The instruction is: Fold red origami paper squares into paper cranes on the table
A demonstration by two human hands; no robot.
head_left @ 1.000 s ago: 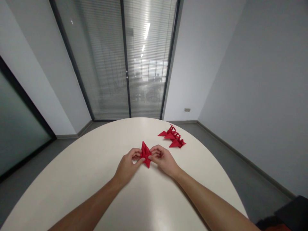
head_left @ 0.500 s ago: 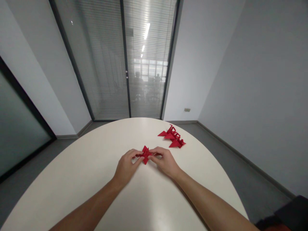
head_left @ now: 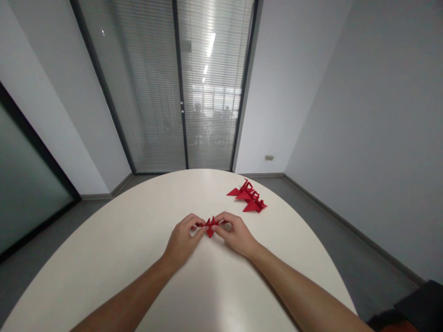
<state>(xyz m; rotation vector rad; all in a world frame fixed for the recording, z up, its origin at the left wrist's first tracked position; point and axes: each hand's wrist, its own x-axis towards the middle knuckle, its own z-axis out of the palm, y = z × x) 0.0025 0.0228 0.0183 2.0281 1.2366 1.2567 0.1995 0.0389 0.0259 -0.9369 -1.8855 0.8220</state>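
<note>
Between my hands is a small red origami paper crane (head_left: 209,230), one pointed flap hanging toward me and short points sticking up. My left hand (head_left: 185,234) pinches its left side between thumb and fingers. On the other side, my right hand (head_left: 237,231) grips the right part in a similar pinch. My fingertips cover both ends of the folded paper. Beyond my right hand, several finished red paper cranes (head_left: 249,198) lie nested in a slanting row.
A round white table (head_left: 114,249) spreads under my arms, its curved edge ahead and to both sides. Past it stand a glass partition with blinds (head_left: 152,115) and a grey wall with a socket plate (head_left: 269,157). Something dark (head_left: 420,306) sits at the lower right.
The paper crane has tilted in my fingers: its upper flap no longer stands out broad, and short points now show on top. Both hands keep nearly the same place.
</note>
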